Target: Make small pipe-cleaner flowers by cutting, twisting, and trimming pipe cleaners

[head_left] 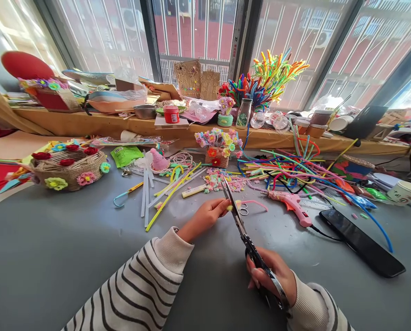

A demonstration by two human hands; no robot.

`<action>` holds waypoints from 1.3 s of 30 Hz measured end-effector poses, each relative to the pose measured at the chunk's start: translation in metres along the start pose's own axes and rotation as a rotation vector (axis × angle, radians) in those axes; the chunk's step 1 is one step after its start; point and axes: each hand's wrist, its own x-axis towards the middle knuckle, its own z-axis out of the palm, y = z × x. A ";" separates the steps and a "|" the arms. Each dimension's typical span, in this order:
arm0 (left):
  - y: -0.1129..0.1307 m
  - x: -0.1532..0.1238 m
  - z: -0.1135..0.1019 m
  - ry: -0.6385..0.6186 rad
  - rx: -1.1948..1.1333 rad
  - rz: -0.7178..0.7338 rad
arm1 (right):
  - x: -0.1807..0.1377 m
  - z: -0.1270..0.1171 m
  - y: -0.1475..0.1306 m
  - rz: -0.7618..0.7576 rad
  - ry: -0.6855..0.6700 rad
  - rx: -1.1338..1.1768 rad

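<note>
My right hand (272, 276) grips the handles of a pair of scissors (239, 221); the blades point up and away from me, toward the middle of the table. My left hand (210, 214) pinches a small yellow and pink pipe-cleaner piece (238, 205) right beside the blades. A pink strand curls off to the right of it. Both sleeves are white with dark stripes. The hands rest over the grey table (70, 248).
A pink glue gun (289, 203) and a black phone (362, 242) lie to the right. Loose pipe cleaners (288, 172) spread behind them. A woven basket with flowers (69, 170) sits at left, a small flower basket (218, 148) in the middle, yellow and white sticks (167, 195) nearby.
</note>
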 end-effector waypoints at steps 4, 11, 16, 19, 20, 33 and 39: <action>0.000 -0.001 -0.002 -0.036 -0.006 -0.006 | -0.001 -0.002 -0.005 0.009 -0.040 0.092; 0.003 -0.003 -0.005 -0.091 0.010 -0.031 | 0.001 -0.004 -0.006 -0.002 -0.072 0.160; 0.003 -0.002 -0.004 -0.065 0.024 -0.018 | 0.001 -0.001 -0.002 -0.015 -0.010 0.070; 0.004 -0.002 -0.003 -0.049 0.034 -0.016 | 0.001 -0.001 -0.002 -0.007 -0.011 0.027; 0.004 -0.002 -0.003 -0.049 0.035 -0.017 | 0.001 -0.001 -0.002 -0.007 -0.010 0.020; 0.002 -0.004 0.001 -0.026 0.053 0.020 | 0.000 0.003 -0.005 0.014 0.045 -0.054; -0.005 0.001 -0.009 0.223 0.039 0.053 | -0.002 0.001 -0.005 -0.052 0.092 -0.120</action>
